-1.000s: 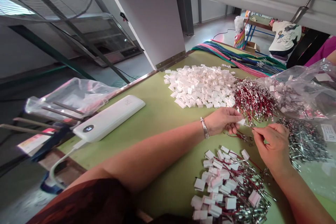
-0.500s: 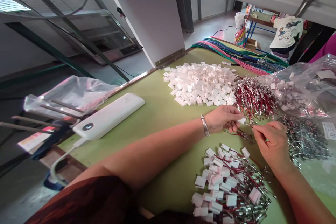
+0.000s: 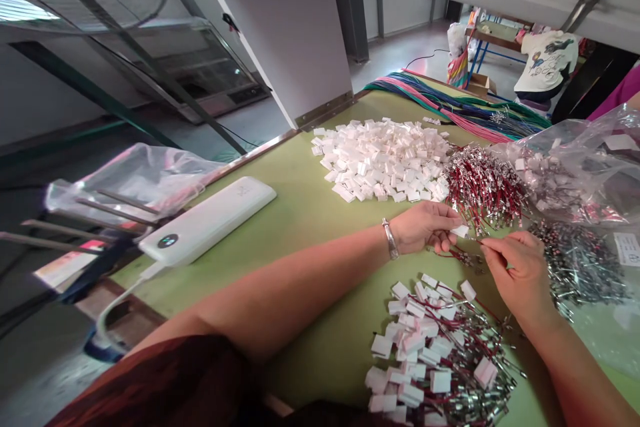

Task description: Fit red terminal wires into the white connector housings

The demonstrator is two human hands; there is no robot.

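Observation:
My left hand (image 3: pixel 425 225) pinches a small white plastic connector housing (image 3: pixel 460 231) between thumb and fingers. Close to its right, my right hand (image 3: pixel 517 267) is closed on a short red wire (image 3: pixel 481 241), its tip pointing toward the housing; whether they touch is too small to tell. Beyond the hands lie a heap of loose white housings (image 3: pixel 385 160) and a bundle of red wires with metal terminals (image 3: pixel 485 187). Nearer me is a pile of housings with red wires attached (image 3: pixel 425 347). A few loose red wires (image 3: pixel 463 256) lie just below the fingers.
Clear plastic bags (image 3: pixel 575 173) and a mass of metal-tipped parts (image 3: pixel 583 267) cover the right side. Long coloured cables (image 3: pixel 450 103) run along the back. A white power bank (image 3: pixel 210 220) with a cable lies at the left edge. A person (image 3: pixel 545 63) works in the background.
The white housing in my left hand has tilted very slightly. Both hands otherwise stay in almost the same place.

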